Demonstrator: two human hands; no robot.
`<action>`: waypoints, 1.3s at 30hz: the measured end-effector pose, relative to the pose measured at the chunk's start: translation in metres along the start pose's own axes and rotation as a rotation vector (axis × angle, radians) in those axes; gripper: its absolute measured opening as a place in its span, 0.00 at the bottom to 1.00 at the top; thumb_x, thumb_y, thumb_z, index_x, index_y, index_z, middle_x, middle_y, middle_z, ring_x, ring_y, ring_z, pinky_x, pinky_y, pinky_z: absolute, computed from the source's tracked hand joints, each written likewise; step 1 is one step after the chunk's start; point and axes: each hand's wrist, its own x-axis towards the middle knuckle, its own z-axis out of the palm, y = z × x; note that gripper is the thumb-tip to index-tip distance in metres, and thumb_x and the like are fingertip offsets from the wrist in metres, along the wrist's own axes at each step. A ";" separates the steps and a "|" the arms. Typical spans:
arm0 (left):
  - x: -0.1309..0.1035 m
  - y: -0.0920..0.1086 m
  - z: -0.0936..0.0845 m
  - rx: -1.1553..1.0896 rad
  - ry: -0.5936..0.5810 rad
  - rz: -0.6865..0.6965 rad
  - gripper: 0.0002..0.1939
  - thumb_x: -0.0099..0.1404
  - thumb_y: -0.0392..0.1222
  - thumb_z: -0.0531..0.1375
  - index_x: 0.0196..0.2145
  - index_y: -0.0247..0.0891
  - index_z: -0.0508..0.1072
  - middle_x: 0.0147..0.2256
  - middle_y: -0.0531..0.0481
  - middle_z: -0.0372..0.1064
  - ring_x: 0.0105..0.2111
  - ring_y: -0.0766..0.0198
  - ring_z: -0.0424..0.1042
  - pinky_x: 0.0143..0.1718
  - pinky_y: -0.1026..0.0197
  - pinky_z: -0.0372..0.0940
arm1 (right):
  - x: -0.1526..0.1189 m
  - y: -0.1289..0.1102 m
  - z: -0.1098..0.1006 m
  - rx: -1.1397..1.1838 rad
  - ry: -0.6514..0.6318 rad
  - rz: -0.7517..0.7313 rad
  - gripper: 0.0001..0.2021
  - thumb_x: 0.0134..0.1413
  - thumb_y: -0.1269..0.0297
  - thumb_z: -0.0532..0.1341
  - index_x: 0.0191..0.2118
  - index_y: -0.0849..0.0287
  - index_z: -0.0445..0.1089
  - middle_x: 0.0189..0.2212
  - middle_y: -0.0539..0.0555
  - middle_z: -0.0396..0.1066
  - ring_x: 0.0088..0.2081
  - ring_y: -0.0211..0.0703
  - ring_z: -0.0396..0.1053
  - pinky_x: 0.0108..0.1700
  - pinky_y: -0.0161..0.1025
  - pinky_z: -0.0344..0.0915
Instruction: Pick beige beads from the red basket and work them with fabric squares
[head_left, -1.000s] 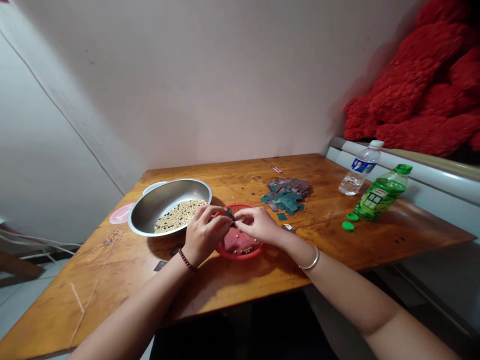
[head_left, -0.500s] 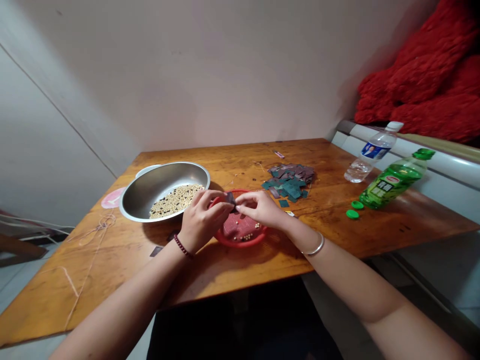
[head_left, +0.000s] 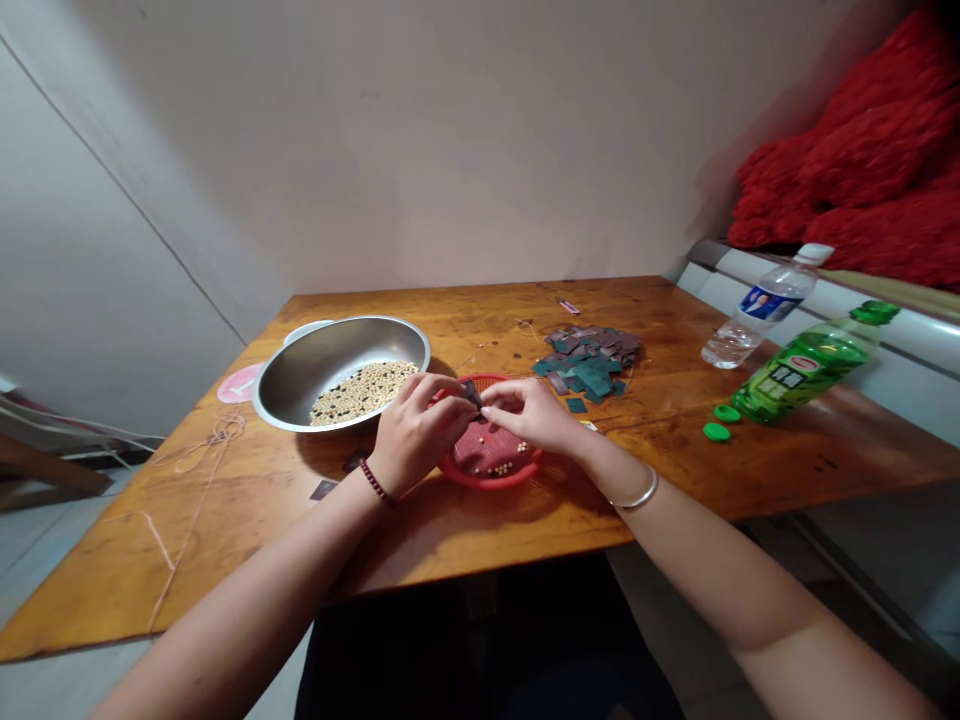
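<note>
Above a red plastic basket [head_left: 491, 480], my left hand [head_left: 420, 425] and my right hand [head_left: 536, 415] meet at a small dark square piece [head_left: 471, 393], which looks like cloth or paper. The fingers of both hands are pinched on it from either side. Several pale round beads [head_left: 501, 469] lie in the basket below. A steel bowl [head_left: 341, 345] stands tilted to the left of my left hand, holding many pale and dark beads or beans [head_left: 364, 392]. Whether anything sits inside the pinched piece is hidden by my fingers.
A heap of dark purple and green squares [head_left: 589, 360] lies beyond my right hand. Farther right stand a clear bottle [head_left: 757, 305] and a green bottle [head_left: 814, 365], with green caps [head_left: 717, 431] nearby. Loose pink string [head_left: 217, 435] trails over the left side of the wooden table [head_left: 255, 540].
The whole view has shifted slightly, so everything appears a little farther right. Both hands stay pinched on the dark piece over the basket, with only small finger movement.
</note>
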 end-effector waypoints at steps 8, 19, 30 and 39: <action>0.000 0.000 0.002 -0.001 0.026 0.025 0.04 0.59 0.40 0.60 0.34 0.44 0.74 0.39 0.49 0.68 0.40 0.62 0.62 0.42 0.59 0.64 | 0.002 0.006 0.000 0.037 -0.020 0.019 0.11 0.48 0.68 0.59 0.38 0.65 0.73 0.30 0.56 0.74 0.32 0.41 0.72 0.36 0.37 0.68; 0.000 0.002 0.000 0.047 0.044 -0.053 0.03 0.59 0.42 0.60 0.32 0.43 0.75 0.38 0.50 0.68 0.40 0.62 0.62 0.42 0.59 0.63 | 0.002 0.004 0.001 0.035 0.004 0.048 0.11 0.47 0.67 0.60 0.37 0.66 0.73 0.29 0.56 0.74 0.30 0.40 0.71 0.35 0.37 0.68; 0.000 0.001 0.000 0.073 0.051 -0.081 0.04 0.60 0.42 0.60 0.32 0.44 0.75 0.38 0.49 0.68 0.40 0.61 0.62 0.41 0.59 0.63 | 0.002 0.001 -0.001 0.046 0.007 0.039 0.12 0.47 0.68 0.60 0.39 0.65 0.73 0.25 0.53 0.71 0.25 0.36 0.66 0.30 0.34 0.64; 0.002 0.002 -0.001 0.102 0.053 -0.079 0.04 0.60 0.42 0.60 0.32 0.43 0.74 0.38 0.49 0.68 0.39 0.61 0.62 0.41 0.59 0.63 | 0.003 0.003 -0.002 0.046 -0.014 0.039 0.12 0.47 0.68 0.59 0.40 0.65 0.72 0.23 0.51 0.69 0.24 0.34 0.64 0.28 0.33 0.61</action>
